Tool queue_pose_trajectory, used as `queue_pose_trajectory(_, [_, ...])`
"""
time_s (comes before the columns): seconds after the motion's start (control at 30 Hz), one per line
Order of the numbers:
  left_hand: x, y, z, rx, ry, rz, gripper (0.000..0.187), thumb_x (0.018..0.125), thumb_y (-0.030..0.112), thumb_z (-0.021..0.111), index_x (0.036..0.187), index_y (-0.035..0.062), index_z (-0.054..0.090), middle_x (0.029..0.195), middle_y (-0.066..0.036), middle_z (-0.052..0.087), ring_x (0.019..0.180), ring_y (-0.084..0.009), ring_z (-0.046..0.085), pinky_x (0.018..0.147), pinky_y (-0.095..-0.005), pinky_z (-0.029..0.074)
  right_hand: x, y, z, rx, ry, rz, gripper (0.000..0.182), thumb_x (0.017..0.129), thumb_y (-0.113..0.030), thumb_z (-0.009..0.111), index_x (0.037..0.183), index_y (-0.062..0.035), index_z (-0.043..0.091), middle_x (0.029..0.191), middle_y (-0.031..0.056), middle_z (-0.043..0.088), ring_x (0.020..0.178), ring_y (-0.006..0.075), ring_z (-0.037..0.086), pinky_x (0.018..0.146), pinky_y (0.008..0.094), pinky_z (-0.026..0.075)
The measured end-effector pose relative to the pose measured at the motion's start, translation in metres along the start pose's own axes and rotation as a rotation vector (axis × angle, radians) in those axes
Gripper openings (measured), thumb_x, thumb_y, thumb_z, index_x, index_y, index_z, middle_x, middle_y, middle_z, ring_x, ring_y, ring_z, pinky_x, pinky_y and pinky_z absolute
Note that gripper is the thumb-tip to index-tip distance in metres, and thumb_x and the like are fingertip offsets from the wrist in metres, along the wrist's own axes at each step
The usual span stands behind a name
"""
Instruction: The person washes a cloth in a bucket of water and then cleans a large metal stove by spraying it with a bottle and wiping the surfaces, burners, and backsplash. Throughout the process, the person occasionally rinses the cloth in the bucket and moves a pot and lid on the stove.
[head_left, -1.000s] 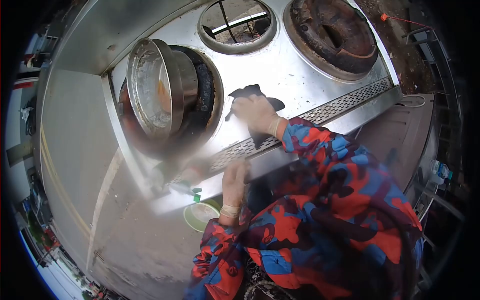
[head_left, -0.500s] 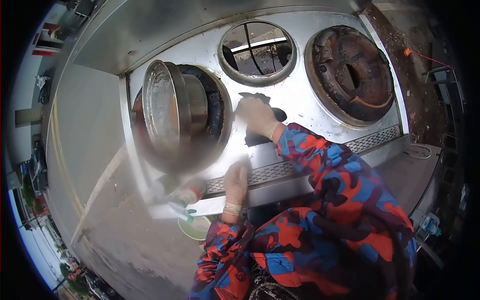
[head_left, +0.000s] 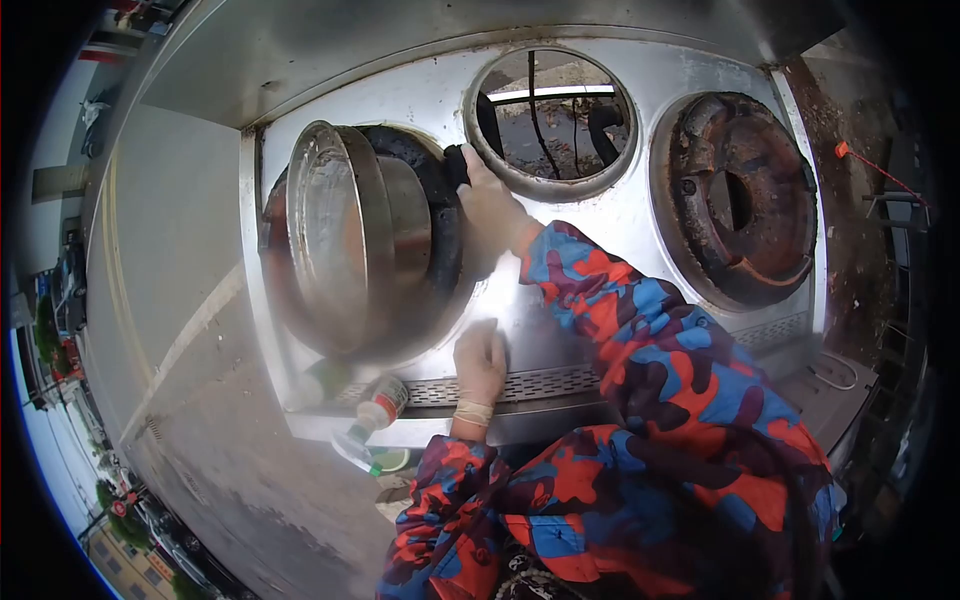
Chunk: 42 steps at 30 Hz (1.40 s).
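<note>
My right hand [head_left: 492,210], in a pale glove, presses a dark cloth [head_left: 457,165] against the steel stove top [head_left: 620,240], between the left burner ring and the middle opening. Only a small corner of the cloth shows past my fingers. My left hand [head_left: 480,362], also gloved, rests flat on the stove's front edge beside the perforated drain strip [head_left: 555,383]. A large steel pot [head_left: 345,235] lies tipped on its side in the left burner hole. My sleeves are red and blue camouflage.
The middle opening [head_left: 550,120] is an empty hole showing pipes below. A rusty burner ring [head_left: 745,200] sits at the right. A plastic bottle [head_left: 372,412] lies at the front left edge, with a green bowl [head_left: 395,460] below it. Grey pavement spreads to the left.
My right hand has slid the cloth up and to the left, from the middle of the stove top toward the rim of the left burner. My left hand stays on the front edge.
</note>
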<state>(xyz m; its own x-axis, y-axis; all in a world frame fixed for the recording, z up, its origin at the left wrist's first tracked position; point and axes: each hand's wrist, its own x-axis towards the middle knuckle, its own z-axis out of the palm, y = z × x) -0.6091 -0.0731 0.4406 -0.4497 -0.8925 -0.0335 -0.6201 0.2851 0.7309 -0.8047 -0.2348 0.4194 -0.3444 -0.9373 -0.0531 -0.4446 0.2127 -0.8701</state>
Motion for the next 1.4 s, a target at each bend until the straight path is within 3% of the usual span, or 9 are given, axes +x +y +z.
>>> queue_pose_trajectory(0.03, [0.003, 0.004, 0.001, -0.038, -0.024, -0.071, 0.019, 0.085, 0.008, 0.052, 0.098, -0.0023, 0.063, 0.094, -0.022, 0.063, 0.088, -0.0388, 0.059, 0.080, -0.0434, 0.045, 0.020, 0.001, 0.006, -0.016, 0.010, 0.057, 0.064, 0.088, -0.020, 0.051, 0.143, -0.0047, 0.023, 0.129, 0.0303, 0.046, 0.121, 0.0426, 0.045, 0.100, 0.0432, 0.037])
queue_pose_trajectory(0.17, [0.010, 0.014, -0.002, 0.009, 0.003, -0.007, 0.017, 0.082, 0.009, 0.054, 0.092, -0.0026, 0.062, 0.086, -0.020, 0.061, 0.082, -0.0385, 0.057, 0.076, -0.0446, 0.045, 0.120, 0.006, 0.021, -0.039, -0.193, 0.139, 0.057, 0.087, -0.022, 0.052, 0.138, -0.0066, 0.033, 0.119, 0.0312, 0.053, 0.113, 0.0427, 0.051, 0.097, 0.0435, 0.040])
queue_pose_trajectory(0.37, [0.001, 0.004, 0.004, -0.062, 0.023, -0.050, 0.017, 0.081, 0.008, 0.054, 0.092, -0.0024, 0.062, 0.084, -0.020, 0.061, 0.081, -0.0382, 0.057, 0.075, -0.0445, 0.045, 0.004, 0.002, -0.013, 0.000, -0.153, 0.148, 0.056, 0.089, -0.018, 0.047, 0.141, -0.0055, 0.029, 0.124, 0.0302, 0.050, 0.117, 0.0423, 0.048, 0.100, 0.0426, 0.037])
queue_pose_trajectory(0.47, [0.003, 0.000, 0.004, -0.048, 0.052, 0.014, 0.016, 0.080, 0.007, 0.056, 0.093, -0.0011, 0.062, 0.085, -0.019, 0.061, 0.080, -0.0373, 0.058, 0.075, -0.0444, 0.045, -0.023, 0.064, 0.021, -0.279, -0.032, -0.297, 0.060, 0.090, -0.018, 0.047, 0.143, -0.0039, 0.023, 0.124, 0.0322, 0.049, 0.117, 0.0431, 0.048, 0.100, 0.0426, 0.037])
queue_pose_trajectory(0.63, [0.005, 0.000, 0.004, 0.029, 0.001, 0.033, 0.020, 0.078, 0.006, 0.058, 0.098, 0.0012, 0.060, 0.090, -0.017, 0.060, 0.086, -0.0363, 0.056, 0.078, -0.0441, 0.043, 0.042, 0.013, 0.002, -0.063, -0.042, 0.018, 0.050, 0.090, -0.023, 0.047, 0.134, -0.0014, 0.035, 0.111, 0.0293, 0.058, 0.103, 0.0425, 0.058, 0.094, 0.0433, 0.042])
queue_pose_trajectory(0.8, [0.011, 0.008, 0.006, 0.104, 0.004, 0.053, 0.020, 0.078, 0.007, 0.058, 0.097, 0.0017, 0.060, 0.087, -0.016, 0.059, 0.085, -0.0358, 0.055, 0.078, -0.0443, 0.041, 0.121, -0.004, 0.018, 0.015, -0.234, 0.296, 0.050, 0.093, -0.030, 0.044, 0.135, -0.0042, 0.035, 0.115, 0.0274, 0.056, 0.110, 0.0426, 0.053, 0.097, 0.0432, 0.039])
queue_pose_trajectory(1.0, [0.003, 0.006, 0.006, 0.086, 0.018, 0.069, 0.021, 0.076, 0.006, 0.059, 0.097, 0.0018, 0.059, 0.088, -0.016, 0.058, 0.085, -0.0358, 0.055, 0.077, -0.0446, 0.041, 0.005, -0.021, -0.009, 0.108, -0.050, 0.245, 0.050, 0.095, -0.035, 0.037, 0.137, -0.0091, 0.036, 0.115, 0.0205, 0.060, 0.104, 0.0317, 0.058, 0.092, 0.0384, 0.042])
queue_pose_trajectory(1.1, [0.005, 0.001, 0.006, 0.066, 0.044, 0.093, 0.024, 0.075, 0.005, 0.061, 0.098, 0.0025, 0.059, 0.089, -0.015, 0.058, 0.086, -0.0359, 0.055, 0.078, -0.0445, 0.041, 0.038, 0.014, 0.011, -0.166, -0.099, -0.007, 0.057, 0.091, -0.017, 0.043, 0.143, -0.0110, 0.023, 0.115, 0.0239, 0.058, 0.104, 0.0367, 0.059, 0.091, 0.0419, 0.043])
queue_pose_trajectory(1.4, [-0.003, -0.002, 0.004, 0.052, -0.010, 0.042, 0.027, 0.075, 0.004, 0.064, 0.101, 0.0044, 0.059, 0.092, -0.014, 0.059, 0.088, -0.0316, 0.056, 0.080, -0.0409, 0.041, 0.169, -0.024, 0.052, 0.167, 0.191, 0.417, 0.052, 0.099, -0.041, 0.020, 0.146, -0.0181, 0.020, 0.143, 0.0157, 0.037, 0.131, 0.0340, 0.036, 0.108, 0.0408, 0.028])
